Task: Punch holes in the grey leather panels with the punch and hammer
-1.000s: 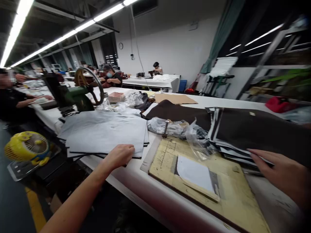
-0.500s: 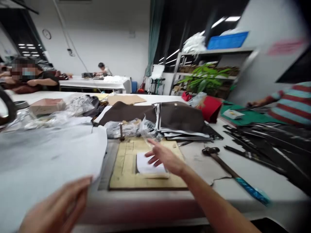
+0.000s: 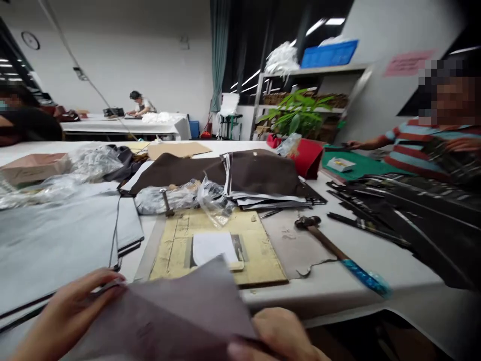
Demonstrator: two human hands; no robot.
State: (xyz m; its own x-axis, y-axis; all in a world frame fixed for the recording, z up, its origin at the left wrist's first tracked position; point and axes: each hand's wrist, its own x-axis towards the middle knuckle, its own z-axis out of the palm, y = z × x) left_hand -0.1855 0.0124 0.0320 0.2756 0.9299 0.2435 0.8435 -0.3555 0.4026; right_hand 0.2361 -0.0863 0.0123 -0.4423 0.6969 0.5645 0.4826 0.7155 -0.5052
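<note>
A greyish-brown sheet (image 3: 176, 311), like leather or fabric, is held up in front of me near the table's front edge. My left hand (image 3: 75, 313) pinches its left edge between thumb and fingers. At the lower right, my right hand (image 3: 283, 333) grips the opposite edge, partly blurred and cut off by the frame. Beyond the sheet lies a worn yellow board (image 3: 263, 250) with a white paper piece (image 3: 212, 245) on it, partly covered by the sheet. A stack of pale sheets with dark edges (image 3: 56, 235) lies by my left hand.
A hammer (image 3: 326, 243) with blue-wrapped handle lies right of the board. Behind it are plastic bags (image 3: 214, 198) and dark brown panels (image 3: 263, 173). Black strips (image 3: 421, 220) cover the right side, near a person in a striped shirt (image 3: 417, 145). A carton (image 3: 35, 168) stands left.
My right hand has come back from above the board to the brown sheet. The left hand, earlier at the pale sheet's edge, now holds the brown sheet too. My view has turned right.
</note>
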